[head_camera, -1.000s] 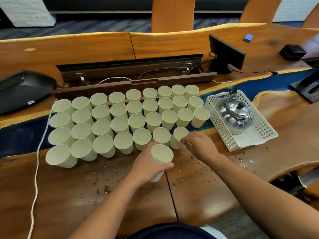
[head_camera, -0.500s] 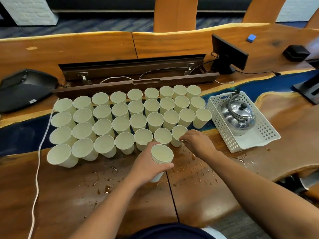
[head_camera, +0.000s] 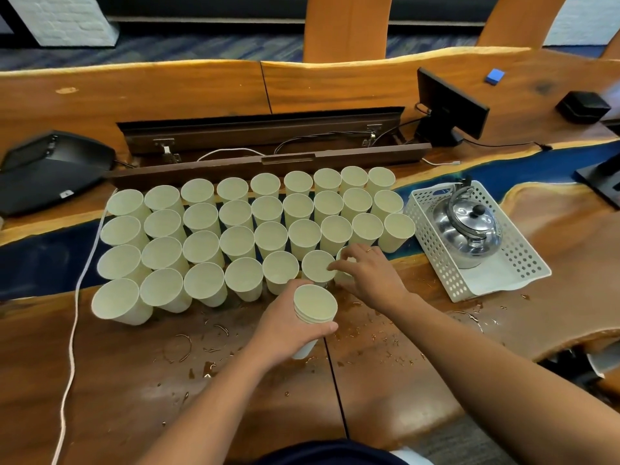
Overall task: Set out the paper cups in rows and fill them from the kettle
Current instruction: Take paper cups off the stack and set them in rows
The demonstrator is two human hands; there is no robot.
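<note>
From the head view, the setting-out step looks nearly finished: four rows of paper cups (head_camera: pixel 255 229) stand upright, mouths up, long axes vertical, filling the middle of the wooden table (head_camera: pixel 134 380) from about nine o'clock across to two o'clock. The left hand (head_camera: pixel 285 325) is wrapped around a small nested stack of cups (head_camera: pixel 314 305) at centre, held upright just in front of the nearest row. The right hand (head_camera: pixel 369 273), at about one o'clock from the stack, rests curled fingers on the newest cup (head_camera: pixel 343 275) at the right end of the front row; whether it truly pinches the rim I cannot tell. The next move, I judge, calls for peeling another cup off the stack without nudging neighbours. The kettle (head_camera: pixel 468 226) sits untouched in a white perforated basket (head_camera: pixel 432 243) at three o'clock, handle folded over the lid, spout toward twelve.
</note>
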